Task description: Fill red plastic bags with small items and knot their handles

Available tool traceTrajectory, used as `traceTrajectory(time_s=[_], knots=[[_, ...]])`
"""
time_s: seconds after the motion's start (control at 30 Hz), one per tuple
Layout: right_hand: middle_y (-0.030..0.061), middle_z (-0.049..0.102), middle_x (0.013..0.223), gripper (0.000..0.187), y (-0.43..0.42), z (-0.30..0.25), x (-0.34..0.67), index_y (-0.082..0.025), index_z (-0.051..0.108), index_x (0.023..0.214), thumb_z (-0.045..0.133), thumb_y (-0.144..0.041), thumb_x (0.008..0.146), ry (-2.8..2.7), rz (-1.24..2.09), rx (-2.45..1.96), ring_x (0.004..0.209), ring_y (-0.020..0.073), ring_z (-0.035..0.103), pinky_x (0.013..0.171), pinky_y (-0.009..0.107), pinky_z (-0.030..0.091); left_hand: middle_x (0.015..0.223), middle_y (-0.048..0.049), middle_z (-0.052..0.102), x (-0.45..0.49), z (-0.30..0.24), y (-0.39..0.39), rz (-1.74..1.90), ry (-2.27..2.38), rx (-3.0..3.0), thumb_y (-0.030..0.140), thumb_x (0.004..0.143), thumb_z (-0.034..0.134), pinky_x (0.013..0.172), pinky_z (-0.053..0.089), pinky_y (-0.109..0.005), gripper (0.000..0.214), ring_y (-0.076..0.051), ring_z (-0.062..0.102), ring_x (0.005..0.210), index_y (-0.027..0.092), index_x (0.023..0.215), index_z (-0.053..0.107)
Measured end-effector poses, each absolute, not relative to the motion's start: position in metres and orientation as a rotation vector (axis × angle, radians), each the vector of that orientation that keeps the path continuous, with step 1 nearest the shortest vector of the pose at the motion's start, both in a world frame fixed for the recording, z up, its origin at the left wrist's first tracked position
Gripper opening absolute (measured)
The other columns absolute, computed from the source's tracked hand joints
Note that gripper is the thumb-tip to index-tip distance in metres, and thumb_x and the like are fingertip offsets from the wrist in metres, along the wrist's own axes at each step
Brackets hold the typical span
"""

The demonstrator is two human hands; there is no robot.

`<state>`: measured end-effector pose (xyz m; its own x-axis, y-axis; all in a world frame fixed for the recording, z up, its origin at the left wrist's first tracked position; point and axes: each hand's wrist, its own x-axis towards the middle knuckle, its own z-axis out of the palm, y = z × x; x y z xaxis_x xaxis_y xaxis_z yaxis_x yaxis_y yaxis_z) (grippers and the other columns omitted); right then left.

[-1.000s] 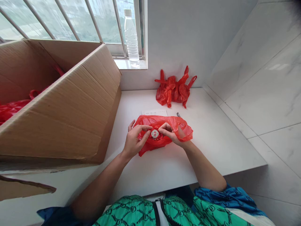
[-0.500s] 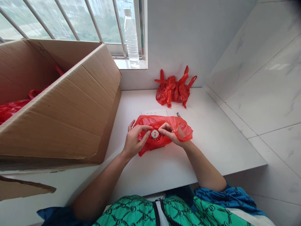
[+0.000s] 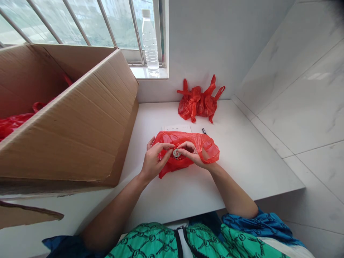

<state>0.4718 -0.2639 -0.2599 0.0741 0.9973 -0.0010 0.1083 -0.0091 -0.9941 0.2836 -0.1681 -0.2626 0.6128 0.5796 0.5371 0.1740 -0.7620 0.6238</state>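
Note:
A thin red plastic bag [image 3: 174, 171] lies spread on the table in front of me. Within it shows a small red item with a round white label [image 3: 176, 153] bearing red characters. From the left, my left hand [image 3: 156, 156] closes its thumb and forefinger at the item's upper left edge. The thumb and forefinger of my right hand [image 3: 194, 154] pinch at its upper right, partly covering the label. Part of the bag drapes over my right wrist. What exactly lies between the fingertips is too small to see.
Two knotted red bags [image 3: 197, 104] rest against the wall. Behind the spread bag lie a white paper [image 3: 177, 128] and a dark pen [image 3: 204, 130]. A large cardboard box [image 3: 88, 132] with red bags inside stands left. A clear bottle [image 3: 150, 46] is on the windowsill.
My right hand's fingertips have shifted slightly left, over more of the round label. The draped part of the bag has moved a little with the wrist. My left hand is nearly still.

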Motion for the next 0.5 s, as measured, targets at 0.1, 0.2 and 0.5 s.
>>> traceTrajectory(time_s=[0.1, 0.2, 0.5], knots=[[0.0018, 0.065, 0.094, 0.029, -0.264, -0.259, 0.471, -0.023, 0.063, 0.093, 0.059, -0.053, 0.092, -1.267, 1.073, -1.319, 0.089, 0.0168, 0.063, 0.083, 0.034, 0.052, 0.09, 0.0047, 0.072, 0.283, -0.262, -0.168, 1.016, 0.587, 2.324, 0.025, 0.094, 0.058, 0.122, 0.017, -0.046, 0.012, -0.012, 0.068, 0.081, 0.025, 0.103, 0.066], [0.0014, 0.067, 0.091, 0.028, -0.265, -0.258, 0.473, -0.024, 0.061, 0.093, 0.056, -0.052, 0.093, -1.285, 0.982, -1.326, 0.085, 0.0163, 0.064, 0.081, 0.033, 0.053, 0.092, 0.0038, 0.073, 0.282, -0.262, -0.166, 1.033, 0.596, 2.31, 0.024, 0.096, 0.055, 0.122, 0.018, -0.046, 0.016, -0.012, 0.069, 0.086, 0.024, 0.109, 0.064], [0.0058, 0.069, 0.081, 0.033, -0.27, -0.258, 0.492, -0.025, 0.069, 0.087, 0.058, -0.056, 0.088, -1.155, 0.537, -1.747, 0.083, 0.0267, 0.068, 0.076, 0.042, 0.056, 0.107, -0.0015, 0.07, 0.279, -0.261, -0.156, 1.152, 0.681, 2.288, 0.028, 0.097, 0.053, 0.117, 0.029, -0.046, 0.017, -0.017, 0.065, 0.103, 0.023, 0.11, 0.062]])
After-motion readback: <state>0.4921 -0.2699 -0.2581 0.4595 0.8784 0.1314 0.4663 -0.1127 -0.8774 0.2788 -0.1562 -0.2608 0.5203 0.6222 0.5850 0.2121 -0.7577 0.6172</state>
